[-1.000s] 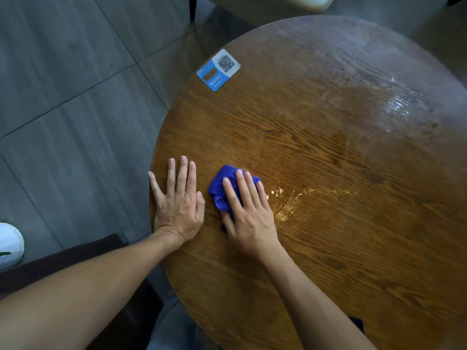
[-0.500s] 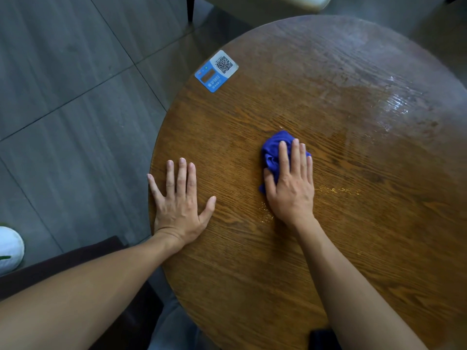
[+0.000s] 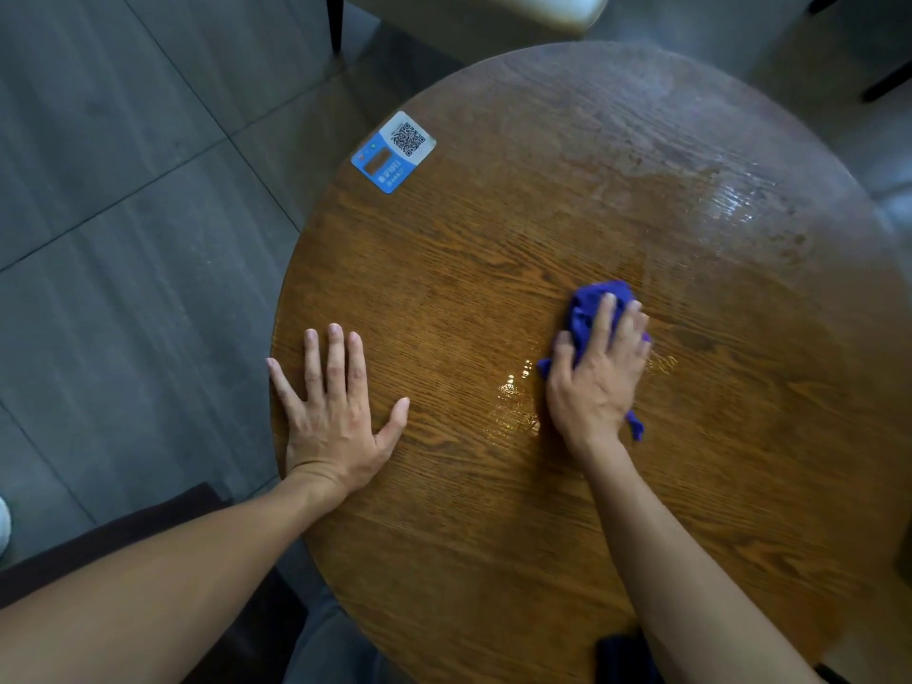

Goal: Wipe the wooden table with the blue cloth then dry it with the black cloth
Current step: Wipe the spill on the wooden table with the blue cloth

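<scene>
Rightward across the round wooden bench is where the right hand has travelled, carrying the blue cloth from near the left hand out to about the middle of the top.

Head view: the right hand lies palm-down on the bunched blue cloth, its fingers pressed over it and curled slightly around the wad, with a corner of cloth trailing out by the wrist. The left hand is flat and spread at the bench's near-left edge, holding nothing, seemingly as a brace. A shiny wet patch sits just left of the right hand, and another sheen shows toward the far right.

By my judgement the wet wipe is partway through, with the far side apparently left to cover. Drying has not begun. A dark shape at the near edge, partly behind the right forearm, may be the black cloth; I cannot tell. A blue QR sticker sits at the far-left edge.
</scene>
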